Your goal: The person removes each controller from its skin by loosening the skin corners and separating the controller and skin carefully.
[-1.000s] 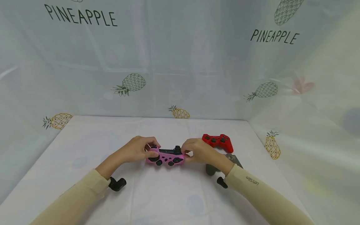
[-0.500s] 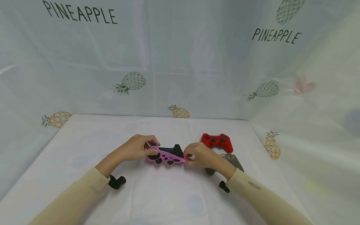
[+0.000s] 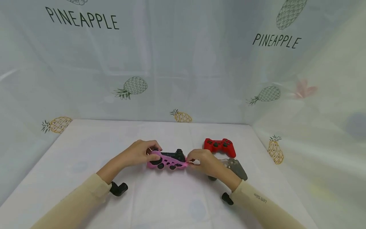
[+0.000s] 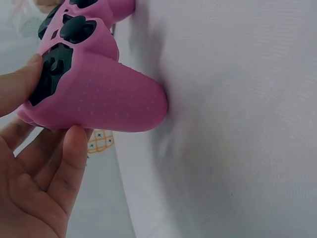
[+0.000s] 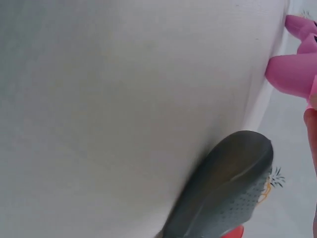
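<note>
A black game controller (image 3: pixel 178 155) in a pink silicone cover (image 4: pixel 114 94) stands on the white cloth at mid-table in the head view. My left hand (image 3: pixel 140 153) grips its left end, thumb on the button side and fingers behind. At the other end, my right hand (image 3: pixel 204 161) pinches the cover's edge between thumb and fingertips. There the pink is stretched away from the black body, which shows bare along the top. In the right wrist view only a finger (image 5: pixel 312 129) and one pink grip end appear at the right edge.
A red controller (image 3: pixel 229 150) lies behind my right hand. Beside the right forearm is a grey controller (image 3: pixel 238 169), partly hidden by the arm. Black wrist cameras (image 3: pixel 118 189) stick out at both cuffs. A pineapple-print curtain (image 3: pixel 200 79) hangs behind the table.
My right hand has moved slightly right and nearer, pulling the cover's edge off the controller's right end, so more black shows. The left hand keeps its grip in place.
</note>
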A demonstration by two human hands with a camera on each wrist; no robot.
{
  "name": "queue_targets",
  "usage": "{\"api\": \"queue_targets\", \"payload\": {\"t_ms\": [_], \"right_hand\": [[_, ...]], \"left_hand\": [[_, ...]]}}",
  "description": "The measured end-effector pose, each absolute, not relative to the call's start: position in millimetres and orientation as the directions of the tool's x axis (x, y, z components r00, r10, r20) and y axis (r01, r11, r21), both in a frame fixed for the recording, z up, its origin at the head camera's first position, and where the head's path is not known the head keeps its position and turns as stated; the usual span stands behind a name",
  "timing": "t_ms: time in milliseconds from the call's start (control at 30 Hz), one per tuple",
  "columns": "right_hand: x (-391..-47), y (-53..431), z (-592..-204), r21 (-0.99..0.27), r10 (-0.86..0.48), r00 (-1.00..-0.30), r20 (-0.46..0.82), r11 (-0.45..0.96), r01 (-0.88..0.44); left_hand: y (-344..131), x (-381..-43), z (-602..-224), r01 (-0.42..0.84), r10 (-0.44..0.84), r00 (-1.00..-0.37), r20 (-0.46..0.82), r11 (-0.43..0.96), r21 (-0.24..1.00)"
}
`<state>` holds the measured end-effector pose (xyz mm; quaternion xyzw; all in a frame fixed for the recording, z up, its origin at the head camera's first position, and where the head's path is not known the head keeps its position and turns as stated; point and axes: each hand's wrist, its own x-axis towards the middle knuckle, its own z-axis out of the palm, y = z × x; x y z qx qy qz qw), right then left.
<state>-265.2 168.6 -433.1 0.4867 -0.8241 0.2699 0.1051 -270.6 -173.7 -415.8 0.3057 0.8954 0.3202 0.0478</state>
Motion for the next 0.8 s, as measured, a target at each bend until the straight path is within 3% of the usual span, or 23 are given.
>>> {"api": "queue_targets", "payload": {"t_ms": [300,600,800], "right_hand": [[-262.5,166.6,-431.4,-0.378,-0.723,-0.491,0.486,0.332,-0.864],[-253.7,147.6,-420.1,-0.476,-0.636,-0.595,0.491,0.377,-0.795],[-249.0,135.7,-416.2,-0.541,-0.609,-0.678,0.411,0.436,-0.719]], "left_hand": [[-177.9,-264.4,-417.3,0.522,0.574,-0.808,0.131,0.597,0.609],[-175.5,-261.0,-415.8,0.545,0.589,-0.793,0.154,0.573,0.612],[-173.6,-256.2,-414.1,0.55,0.592,-0.789,0.164,0.563,0.617]]}}
